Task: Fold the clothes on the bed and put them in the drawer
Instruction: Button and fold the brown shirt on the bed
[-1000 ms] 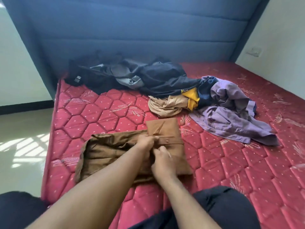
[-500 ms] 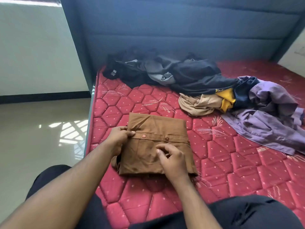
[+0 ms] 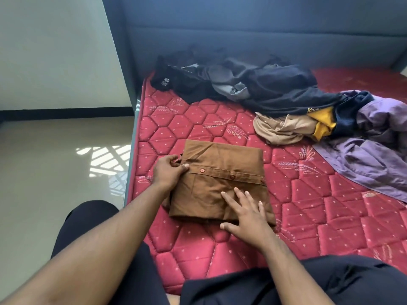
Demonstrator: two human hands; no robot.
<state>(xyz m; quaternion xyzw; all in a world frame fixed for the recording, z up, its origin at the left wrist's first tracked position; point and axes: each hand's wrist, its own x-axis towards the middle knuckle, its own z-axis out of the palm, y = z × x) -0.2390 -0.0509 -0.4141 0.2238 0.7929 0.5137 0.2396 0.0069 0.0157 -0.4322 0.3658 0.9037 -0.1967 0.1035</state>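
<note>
Nearest, the right hand (image 3: 246, 214) lies flat with fingers spread on the folded brown shirt (image 3: 220, 181), which sits on the red mattress (image 3: 330, 205) near its left edge. At the shirt's left edge, the left hand (image 3: 168, 172) pinches the cloth. Beyond the shirt lie unfolded clothes: beige (image 3: 279, 128), purple (image 3: 378, 155), then dark ones (image 3: 253, 84) against the headboard (image 3: 242, 40).

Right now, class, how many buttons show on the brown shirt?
3, along the shirt's placket: left, middle, right edge. Folds may hide others.
</note>
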